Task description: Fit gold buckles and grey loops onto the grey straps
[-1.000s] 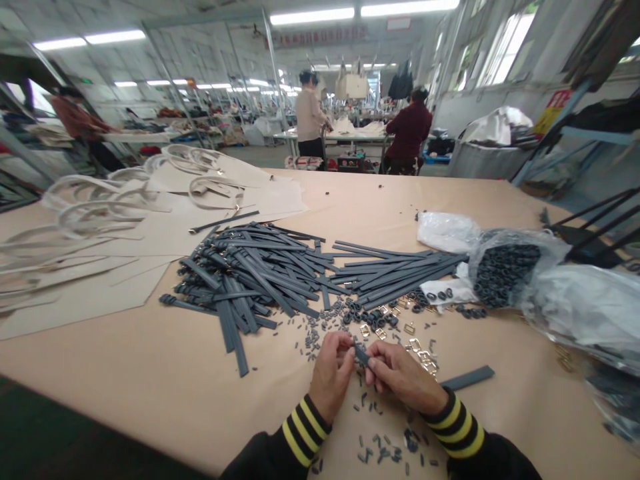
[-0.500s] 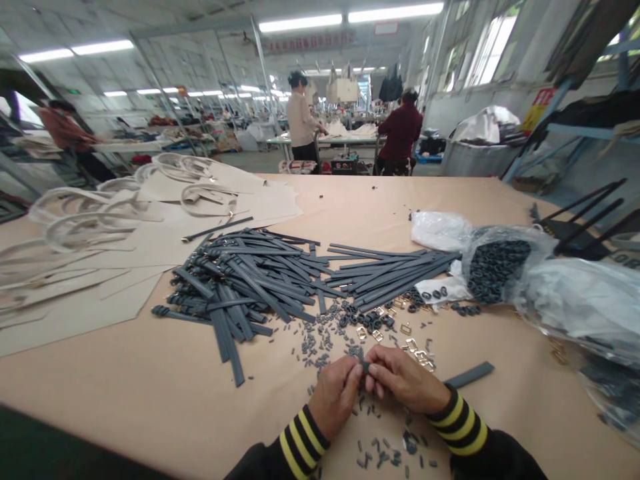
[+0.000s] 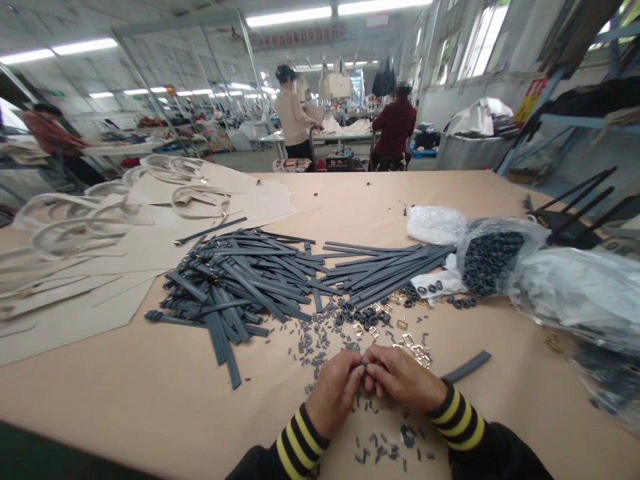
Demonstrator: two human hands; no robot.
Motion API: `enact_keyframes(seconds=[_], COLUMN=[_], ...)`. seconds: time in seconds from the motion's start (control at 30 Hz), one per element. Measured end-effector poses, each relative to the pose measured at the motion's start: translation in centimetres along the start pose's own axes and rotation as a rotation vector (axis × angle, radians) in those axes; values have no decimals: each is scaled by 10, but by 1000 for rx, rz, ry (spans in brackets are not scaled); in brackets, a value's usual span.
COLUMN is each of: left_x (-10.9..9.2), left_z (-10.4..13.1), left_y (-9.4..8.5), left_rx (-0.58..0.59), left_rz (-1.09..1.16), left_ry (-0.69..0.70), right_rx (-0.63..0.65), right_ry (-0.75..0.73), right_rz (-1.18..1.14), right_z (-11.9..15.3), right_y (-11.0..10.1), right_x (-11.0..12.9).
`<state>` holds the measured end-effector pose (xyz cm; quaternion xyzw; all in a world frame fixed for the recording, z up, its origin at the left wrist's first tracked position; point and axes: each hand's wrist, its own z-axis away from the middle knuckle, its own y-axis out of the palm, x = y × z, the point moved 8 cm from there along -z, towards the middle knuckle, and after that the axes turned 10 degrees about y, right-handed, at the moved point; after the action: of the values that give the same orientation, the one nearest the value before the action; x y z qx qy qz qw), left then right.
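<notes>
1. Left hand point(image 3: 333, 390) and right hand point(image 3: 407, 380) pinch a strap point(image 3: 469, 367) near the table's point(image 3: 175, 413) near edge.
2. Buckled straps point(image 3: 240, 273), heaped toward the left edge, look done.
3. Plain straps point(image 3: 390, 270), nearer the right edge, seem left.

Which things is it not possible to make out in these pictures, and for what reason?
Head view: small dark-grey piece, mostly hidden by the fingertips of the left hand and right hand.
Head view: long flat grey strap, lower-left end hidden behind the right wrist.
Head view: flat cream panels, cut off by the left edge.
Head view: red background lettering, too blurred to read.
</notes>
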<state>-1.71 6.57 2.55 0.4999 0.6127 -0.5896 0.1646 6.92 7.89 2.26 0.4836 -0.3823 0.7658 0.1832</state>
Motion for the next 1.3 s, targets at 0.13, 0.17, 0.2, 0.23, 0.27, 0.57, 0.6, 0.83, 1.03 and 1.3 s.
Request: enact_keyframes(seconds=[0.13,0.17,0.2,0.23,0.27,0.57,0.6,0.83,1.03,1.3], left_x=[9,11,12,11,9,5,8,35,49,39], left_z=[-1,-1,-1,-1,-1,-28,-34,-61,-44,-17], left_y=[1,2,2,3,4,-36,-40,-34,-42,-9], left_rx=[68,57,35,11,-14,-211,-200,-31,-186,-293], left_rz=[35,-7,-69,-143,-224,-669,-704,-763,174,926], left_ry=[-52,-68,-77,-75,-63,69,71,-29,-268,-407], right_rx=[39,27,5,-27,-68,-262,-274,-396,-430,-400], right_ry=[21,29,37,43,46,138,153,134,49,-5], right_rz=[-26,-19,-4,21,49,-64,-53,165,190,180], right_z=[-1,-2,-3,-4,-5,-6,-6,-4,-2,-1], right_y=[4,5,4,3,2,-20,-21,-32,-35,-30], right_x=[-3,-4,-5,-6,-6,-14,-16,-14,-4,4])
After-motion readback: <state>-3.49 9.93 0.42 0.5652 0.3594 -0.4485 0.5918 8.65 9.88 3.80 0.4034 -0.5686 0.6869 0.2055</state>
